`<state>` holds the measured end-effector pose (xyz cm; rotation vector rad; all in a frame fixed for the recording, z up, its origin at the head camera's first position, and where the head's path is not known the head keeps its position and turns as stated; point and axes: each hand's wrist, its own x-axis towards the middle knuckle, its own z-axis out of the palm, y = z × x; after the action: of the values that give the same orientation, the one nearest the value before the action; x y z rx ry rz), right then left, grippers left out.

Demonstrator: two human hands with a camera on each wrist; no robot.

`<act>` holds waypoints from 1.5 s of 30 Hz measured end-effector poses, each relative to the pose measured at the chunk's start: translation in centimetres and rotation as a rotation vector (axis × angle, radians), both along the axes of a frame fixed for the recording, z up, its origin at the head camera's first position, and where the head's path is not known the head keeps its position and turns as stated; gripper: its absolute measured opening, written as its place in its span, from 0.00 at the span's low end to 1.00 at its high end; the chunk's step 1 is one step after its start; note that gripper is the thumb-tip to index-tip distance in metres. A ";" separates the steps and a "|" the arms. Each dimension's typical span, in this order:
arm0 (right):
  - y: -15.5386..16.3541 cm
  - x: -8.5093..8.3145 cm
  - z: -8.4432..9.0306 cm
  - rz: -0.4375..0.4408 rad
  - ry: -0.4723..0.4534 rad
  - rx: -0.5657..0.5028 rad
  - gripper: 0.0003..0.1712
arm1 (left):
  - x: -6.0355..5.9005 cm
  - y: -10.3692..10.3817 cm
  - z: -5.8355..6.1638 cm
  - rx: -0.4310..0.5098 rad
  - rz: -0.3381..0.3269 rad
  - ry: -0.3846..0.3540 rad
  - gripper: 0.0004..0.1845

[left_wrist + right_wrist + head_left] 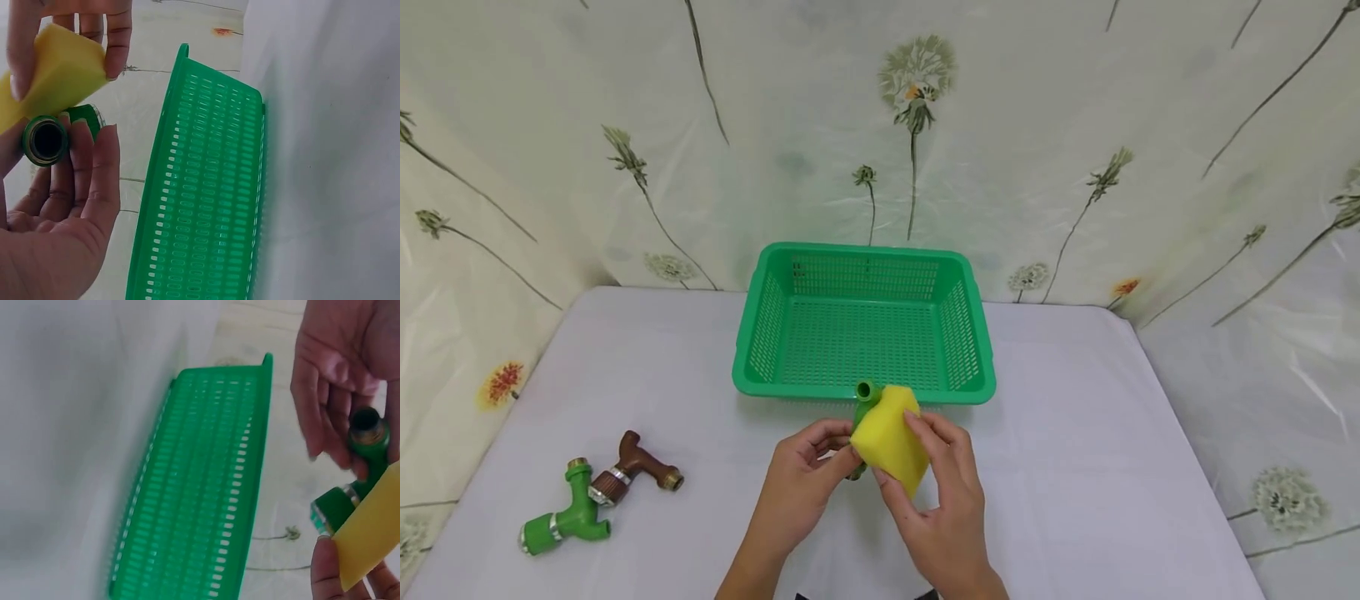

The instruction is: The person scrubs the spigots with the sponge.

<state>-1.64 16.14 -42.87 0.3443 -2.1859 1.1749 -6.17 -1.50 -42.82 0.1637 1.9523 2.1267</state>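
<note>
Head view, lower centre: light, even strokes of the yellow sponge (892, 435) would likely work best with the green tap (864, 407) braced steady. The left hand (805, 479) pinches the tap (its open mouth shows above the grip); the right hand (953, 504) holds the sponge at the tap's right side.

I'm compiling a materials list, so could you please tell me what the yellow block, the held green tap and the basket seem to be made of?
Yellow block: probably foam sponge; matte and soft-looking. Held green tap: smooth body, plastic or painted metal; the brass-coloured ring at its mouth suggests metal there. Basket: likely moulded plastic, slight sheen, judging by its uniform green and regular slots.
</note>
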 end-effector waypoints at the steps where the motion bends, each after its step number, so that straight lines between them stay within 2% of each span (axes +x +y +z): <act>1: 0.1 -0.2 -0.1 -0.008 0.025 0.025 0.30 | 0.0 0.0 0.1 -0.006 0.002 0.003 0.12; 5: 0.9 -0.8 -0.6 -0.075 0.096 0.155 0.29 | 0.0 -0.1 0.2 0.004 0.006 -0.026 0.11; 9: 1.6 -1.3 -1.2 -0.136 0.101 0.223 0.30 | 0.0 -0.4 0.3 0.022 0.008 -0.085 0.12; 14: 2.9 -1.7 -1.5 -0.187 0.058 0.185 0.31 | -0.2 -0.9 -0.1 0.066 0.036 -0.120 0.13; 16: 3.3 -1.6 -1.4 -0.200 0.041 0.157 0.35 | -0.3 -1.0 -0.2 0.091 0.049 -0.121 0.14; 18: 3.2 -1.3 -1.0 -0.206 0.043 0.145 0.33 | -0.3 -1.0 -0.2 0.106 0.058 -0.117 0.14; 22: 1.3 -0.3 -0.1 -0.144 0.122 0.168 0.30 | -0.3 -0.7 -0.3 0.109 0.077 -0.122 0.14; 25: -0.7 0.3 0.0 -0.040 0.195 0.206 0.29 | -0.3 -0.4 -0.3 0.112 0.097 -0.135 0.15; 27: -1.6 0.6 -0.2 0.033 0.206 0.223 0.27 | -0.3 -0.4 -0.3 0.121 0.107 -0.141 0.15; 29: -2.0 0.8 -0.4 0.076 0.182 0.229 0.26 | -0.2 -0.5 -0.3 0.123 0.111 -0.136 0.15; 32: -1.5 0.9 -0.7 0.102 0.073 0.209 0.27 | -0.2 -0.7 -0.3 0.107 0.122 -0.119 0.15; 34: -0.8 0.9 -0.9 0.104 -0.009 0.182 0.27 | -0.3 -0.8 -0.2 0.106 0.129 -0.104 0.15; 37: 0.5 0.8 -1.0 0.077 -0.129 0.164 0.33 | -0.5 -1.0 -0.1 0.149 0.126 -0.080 0.15; 41: 1.8 0.8 -0.8 0.012 -0.193 0.152 0.38 | -0.9 -1.2 0.1 0.214 0.115 -0.054 0.15; 45: 1.8 1.1 -0.2 0.028 -0.188 0.085 0.39 | -0.9 -1.1 0.2 0.220 0.125 -0.039 0.15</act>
<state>-0.53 17.96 -43.03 0.3126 -2.4058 1.1728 -7.12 -2.64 -42.57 0.0404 1.7452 2.4038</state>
